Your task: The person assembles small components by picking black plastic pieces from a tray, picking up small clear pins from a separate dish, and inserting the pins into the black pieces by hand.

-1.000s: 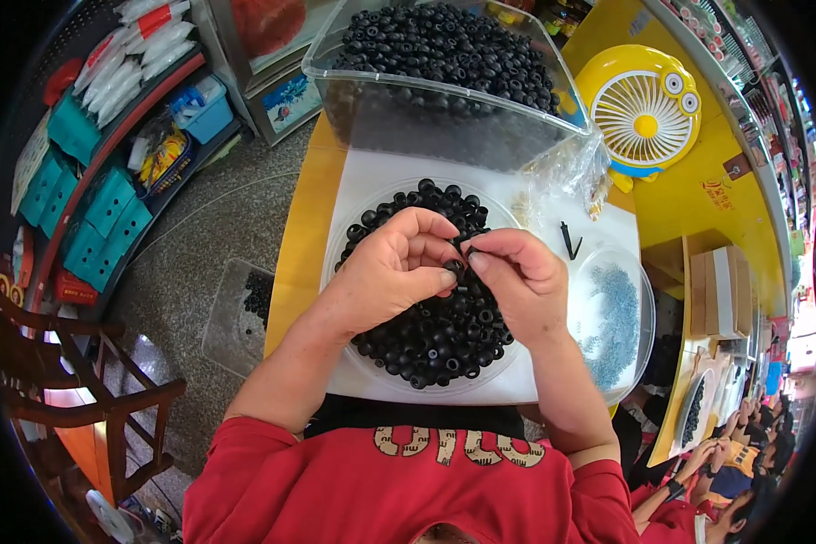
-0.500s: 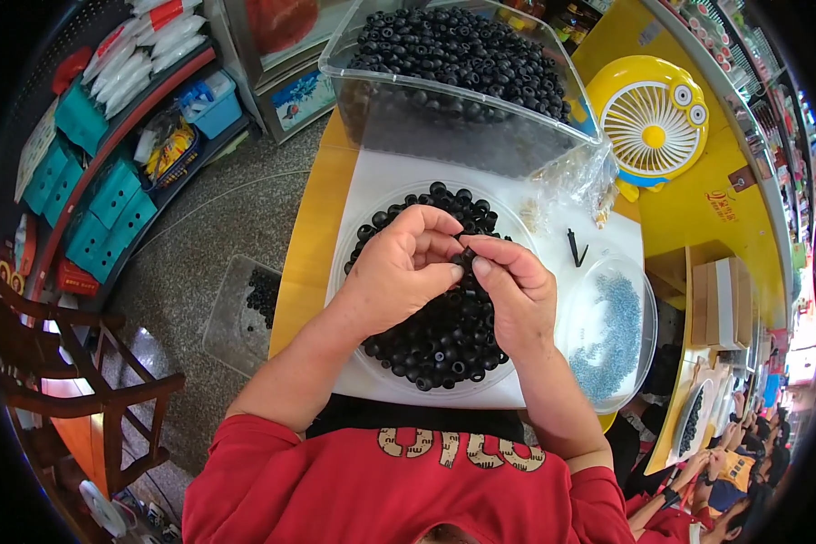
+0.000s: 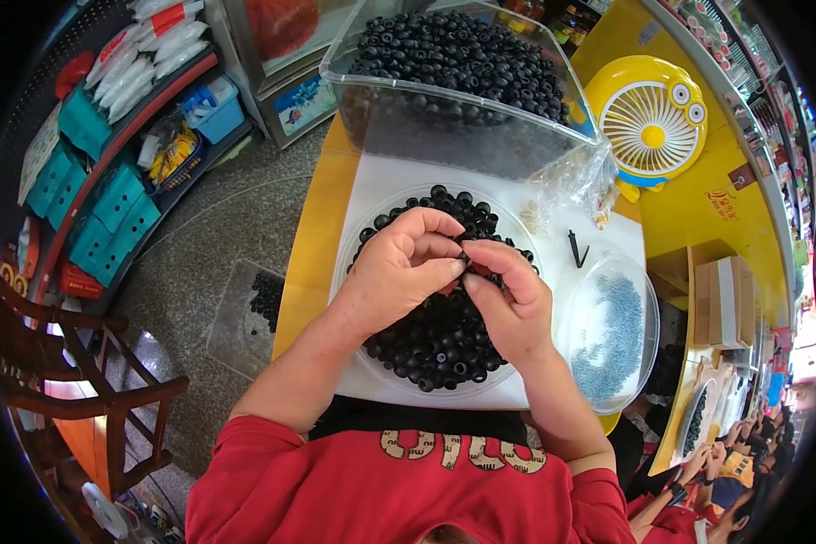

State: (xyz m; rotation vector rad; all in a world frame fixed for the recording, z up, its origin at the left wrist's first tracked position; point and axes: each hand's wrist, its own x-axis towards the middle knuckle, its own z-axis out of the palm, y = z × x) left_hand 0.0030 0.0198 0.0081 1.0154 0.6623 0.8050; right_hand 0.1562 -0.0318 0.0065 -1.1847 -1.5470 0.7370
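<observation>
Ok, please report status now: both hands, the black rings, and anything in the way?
Left hand and right hand together, fingertips pinching small black rings over round tray. Pinched piece hidden. Nothing between hands and pile.

I had a single view, from the head-worn fisheye camera. It looked steeply down from above the person's chest, close over the white tray on the yellow table. Straight edges bowed toward the rim. No second view overlapped.

Two bare hands, left hand and right hand, meet fingertip to fingertip above a round clear dish of small black rings. Beyond the dish stands a clear bin of more rings.
</observation>
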